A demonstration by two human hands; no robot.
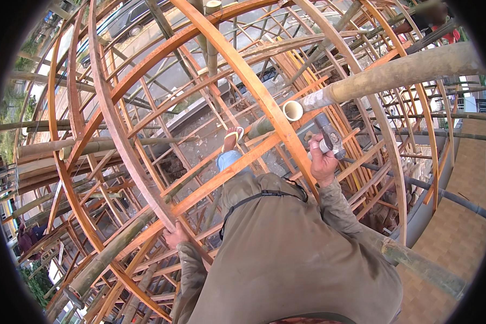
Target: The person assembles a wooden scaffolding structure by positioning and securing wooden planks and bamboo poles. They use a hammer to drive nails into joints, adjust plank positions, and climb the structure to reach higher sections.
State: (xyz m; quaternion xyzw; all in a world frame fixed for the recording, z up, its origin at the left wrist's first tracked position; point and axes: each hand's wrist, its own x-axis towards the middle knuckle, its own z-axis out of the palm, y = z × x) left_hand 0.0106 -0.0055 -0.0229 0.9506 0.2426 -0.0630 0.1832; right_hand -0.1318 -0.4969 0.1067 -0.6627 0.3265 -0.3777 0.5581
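My right hand (323, 167) is closed round a hammer (330, 134), gripping it close to its dark metal head. The hammer is held up beside a reddish wooden beam (254, 86) that runs down in front of me. At lower left, my left hand (176, 236) is closed on the lower end of a pale brown wooden beam (125, 141). An orange-brown crosspiece (227, 168) passes in front of my body between the hands. Most of the fingers of my left hand are hidden behind the wood.
Thick bamboo poles (410, 73) cross the frame, one with an open cut end near my right hand. My sandalled foot (232, 138) rests high in the lattice, over ground far below. A tiled surface (459, 210) lies at right. Another person (432, 19) shows at upper right.
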